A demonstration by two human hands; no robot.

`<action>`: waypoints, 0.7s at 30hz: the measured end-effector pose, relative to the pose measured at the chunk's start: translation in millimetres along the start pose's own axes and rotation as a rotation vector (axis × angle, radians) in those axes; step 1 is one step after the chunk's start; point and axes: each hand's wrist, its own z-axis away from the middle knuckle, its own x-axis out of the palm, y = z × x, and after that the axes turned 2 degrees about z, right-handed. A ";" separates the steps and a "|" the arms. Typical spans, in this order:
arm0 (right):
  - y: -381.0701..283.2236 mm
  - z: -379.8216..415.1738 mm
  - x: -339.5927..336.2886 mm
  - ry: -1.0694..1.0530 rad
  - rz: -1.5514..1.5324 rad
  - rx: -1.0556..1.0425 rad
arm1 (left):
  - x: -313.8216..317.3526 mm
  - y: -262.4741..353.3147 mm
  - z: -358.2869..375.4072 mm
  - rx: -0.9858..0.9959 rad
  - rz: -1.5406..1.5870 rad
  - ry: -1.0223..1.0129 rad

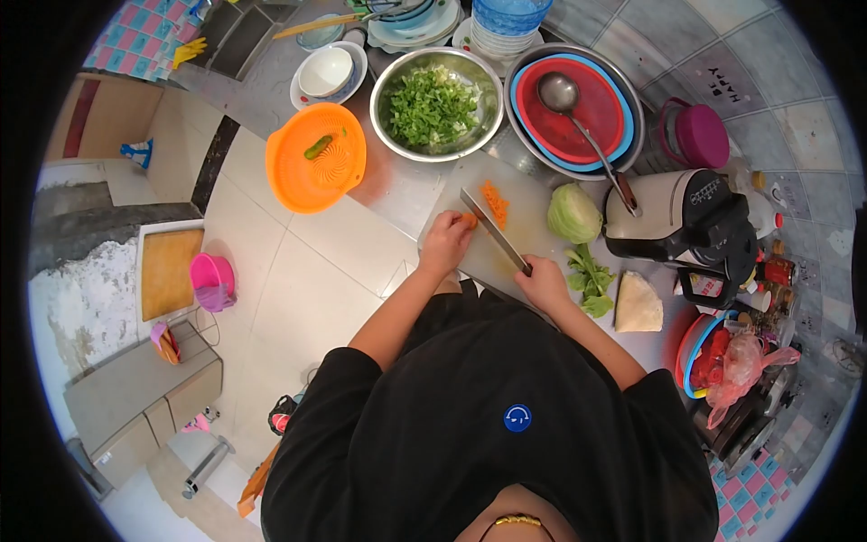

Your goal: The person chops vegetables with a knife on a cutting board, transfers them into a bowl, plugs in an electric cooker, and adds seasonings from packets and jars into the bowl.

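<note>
My right hand (546, 283) is closed around the handle of a kitchen knife (495, 230), whose blade points away from me across a pale cutting board (531, 194). On the blade's left, the fingers of my left hand (446, 242) grip an orange piece of carrot (469, 220), partly hidden by the fingertips. Small chopped carrot bits (494, 200) lie on the board just right of the blade. A cut green cabbage (574, 214) rests at the board's right side, with leafy greens (591, 282) below it.
Beyond the board stands a steel bowl of chopped greens (433, 104). An orange colander (302, 185) sits at the counter's left edge. Nested red and blue basins with a ladle (560, 93) are at the back. A black-and-beige appliance (664, 217) and a tofu-like wedge (638, 303) are on the right.
</note>
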 end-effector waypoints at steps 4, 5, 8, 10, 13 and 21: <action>-0.6 1.5 -1.5 -0.011 0.020 0.005 | 3.4 -2.2 1.8 0.052 -0.035 0.020; -1.0 1.9 -2.5 -0.013 0.017 0.008 | 5.1 -4.6 2.1 0.064 -0.057 0.011; -1.2 -2.1 -4.2 0.024 0.093 -0.046 | 2.2 -1.4 -2.6 0.093 -0.117 -0.007; -14.4 -2.6 -9.4 0.042 0.132 -0.092 | -0.3 3.9 -5.4 0.110 -0.150 -0.007; -28.6 -5.5 -12.3 0.027 0.214 -0.162 | 11.1 -4.2 -0.4 0.120 -0.189 -0.014; -17.2 -40.5 18.8 -0.006 0.374 -0.143 | 20.8 -15.2 8.1 0.111 -0.148 0.026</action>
